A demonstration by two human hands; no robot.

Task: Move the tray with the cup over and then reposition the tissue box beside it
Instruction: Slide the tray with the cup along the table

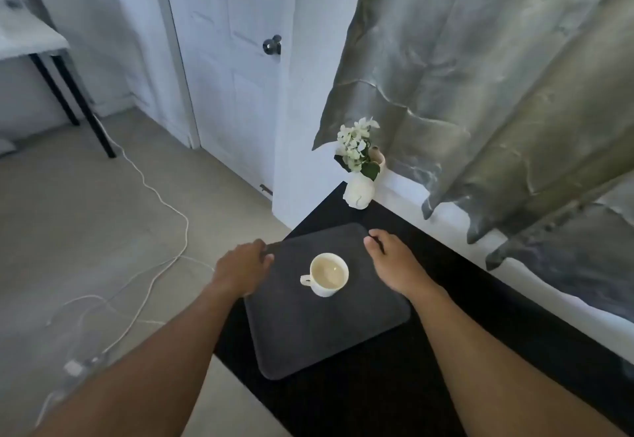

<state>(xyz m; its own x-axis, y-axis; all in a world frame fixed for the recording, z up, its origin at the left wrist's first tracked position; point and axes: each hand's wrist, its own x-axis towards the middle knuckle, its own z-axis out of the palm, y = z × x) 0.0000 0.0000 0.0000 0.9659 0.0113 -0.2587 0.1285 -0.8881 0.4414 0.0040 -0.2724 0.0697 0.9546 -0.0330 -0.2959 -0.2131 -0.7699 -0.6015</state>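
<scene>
A dark grey tray [315, 330] with rounded corners lies on a black table [463, 303]. A white cup [328, 274] with a pale drink stands upright on the tray's far half, its handle pointing left. My left hand [242, 268] grips the tray's far left edge, thumb on top. My right hand [394, 261] holds the tray's far right edge, fingers curled over the rim. No tissue box is in view.
A white vase with white flowers [358, 176] stands at the table's far corner, just beyond the tray. A grey-green curtain [497, 93] hangs along the right. A white door [236, 59] and white cables on the floor [157, 231] are to the left.
</scene>
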